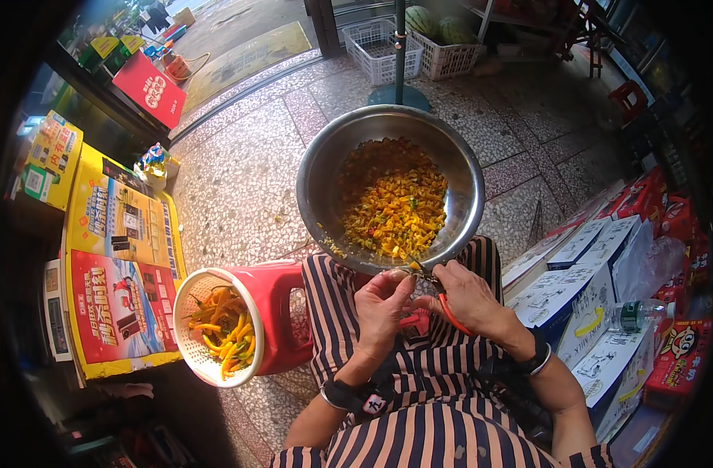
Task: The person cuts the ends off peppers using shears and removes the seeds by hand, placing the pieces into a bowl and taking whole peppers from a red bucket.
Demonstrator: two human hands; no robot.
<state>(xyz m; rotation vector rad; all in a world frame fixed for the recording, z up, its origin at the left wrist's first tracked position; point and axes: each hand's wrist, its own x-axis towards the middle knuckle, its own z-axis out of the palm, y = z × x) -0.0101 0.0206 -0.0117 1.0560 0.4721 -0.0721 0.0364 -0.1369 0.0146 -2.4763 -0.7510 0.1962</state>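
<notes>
Over the near rim of a large steel bowl (459,222), my two hands meet. The bowl holds many chopped yellow and orange chili peppers (397,210) with bits of green. My right hand (464,295) is closed on scissors with red handles (450,316), their blades pointing towards my left fingertips. My left hand (382,301) pinches a small piece of pepper, mostly hidden by the fingers. At the left, a white plastic basket (183,345) holds whole yellow and orange chili peppers (227,327) and rests on a red plastic stool (280,316).
Milk cartons (573,292) and a plastic bottle (637,316) are stacked at the right. A yellow poster-covered counter (178,251) stands at the left. Beyond the bowl are a green pole (399,58), a white crate (382,61) and a crate of watermelons (450,58).
</notes>
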